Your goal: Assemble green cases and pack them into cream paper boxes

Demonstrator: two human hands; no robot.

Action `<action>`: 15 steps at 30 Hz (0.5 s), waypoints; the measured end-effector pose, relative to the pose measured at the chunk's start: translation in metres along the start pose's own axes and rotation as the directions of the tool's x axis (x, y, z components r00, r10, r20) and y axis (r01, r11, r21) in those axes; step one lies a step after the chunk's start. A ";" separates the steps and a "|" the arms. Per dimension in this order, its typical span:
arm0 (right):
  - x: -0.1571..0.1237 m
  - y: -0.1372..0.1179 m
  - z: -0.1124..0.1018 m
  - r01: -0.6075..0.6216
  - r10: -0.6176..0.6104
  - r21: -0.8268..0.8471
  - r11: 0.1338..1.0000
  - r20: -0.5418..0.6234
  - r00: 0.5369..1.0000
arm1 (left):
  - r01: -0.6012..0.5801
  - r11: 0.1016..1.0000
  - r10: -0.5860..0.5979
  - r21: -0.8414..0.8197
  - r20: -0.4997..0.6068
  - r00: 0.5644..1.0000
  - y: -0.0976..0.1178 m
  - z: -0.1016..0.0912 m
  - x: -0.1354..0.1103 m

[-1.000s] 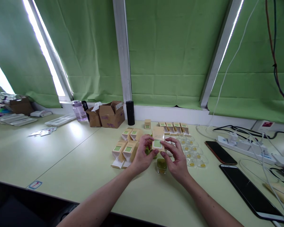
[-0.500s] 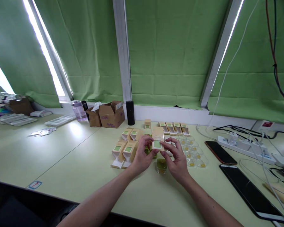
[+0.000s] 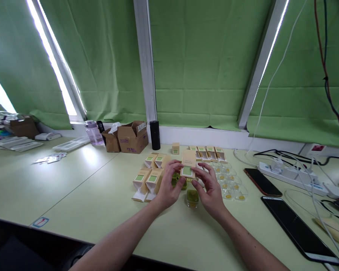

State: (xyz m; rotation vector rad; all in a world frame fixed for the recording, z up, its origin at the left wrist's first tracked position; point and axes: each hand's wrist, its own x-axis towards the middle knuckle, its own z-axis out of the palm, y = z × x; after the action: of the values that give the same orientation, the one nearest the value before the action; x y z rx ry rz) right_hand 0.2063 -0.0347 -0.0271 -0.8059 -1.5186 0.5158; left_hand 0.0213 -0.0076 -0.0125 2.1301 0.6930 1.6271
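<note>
My left hand (image 3: 169, 186) and my right hand (image 3: 210, 188) both grip a small tan carton with a green label (image 3: 188, 164), held upright above the table. Just below it stands a small clear jar of green stuff (image 3: 192, 198), with more green jars partly hidden behind my left fingers. Left of my hands lie several open tan cartons (image 3: 147, 180). To the right are several clear lids with yellow centres (image 3: 230, 184).
A row of tan cartons (image 3: 207, 152) stands near the window sill, beside a black cylinder (image 3: 154, 134) and brown cardboard boxes (image 3: 132, 136). At the right lie two phones (image 3: 262, 182) (image 3: 296, 227), a power strip (image 3: 292, 173) and cables. The table's front edge (image 3: 73, 235) is near me.
The carton in my hands has lifted slightly and my fingers have shifted on it. The view has tilted a little. Nothing else moved.
</note>
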 end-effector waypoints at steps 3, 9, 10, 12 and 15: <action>0.000 -0.002 0.000 0.010 -0.011 0.019 1.000 0.027 1.000 | -0.029 0.994 0.032 0.109 -0.028 0.999 0.006 -0.002 0.001; -0.004 -0.002 0.001 0.019 -0.020 0.012 1.000 0.084 0.996 | -0.066 0.973 0.081 0.222 -0.059 0.995 0.007 -0.001 0.002; -0.005 -0.002 0.001 0.026 -0.026 0.000 1.000 0.089 0.996 | -0.068 0.971 0.084 0.229 -0.062 0.994 0.007 -0.001 0.001; -0.005 -0.002 0.001 0.049 -0.047 -0.026 0.998 0.091 0.995 | -0.065 0.970 0.083 0.235 -0.069 0.994 0.006 -0.001 0.001; -0.005 -0.005 0.000 0.099 -0.095 -0.040 0.994 0.090 0.991 | -0.051 0.973 0.071 0.224 -0.081 0.994 0.003 -0.001 0.001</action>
State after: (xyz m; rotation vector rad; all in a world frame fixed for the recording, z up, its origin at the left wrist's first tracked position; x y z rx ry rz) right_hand 0.2048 -0.0416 -0.0268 -0.7480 -1.6466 0.4517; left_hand 0.0213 -0.0091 -0.0096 2.2638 0.8822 1.7579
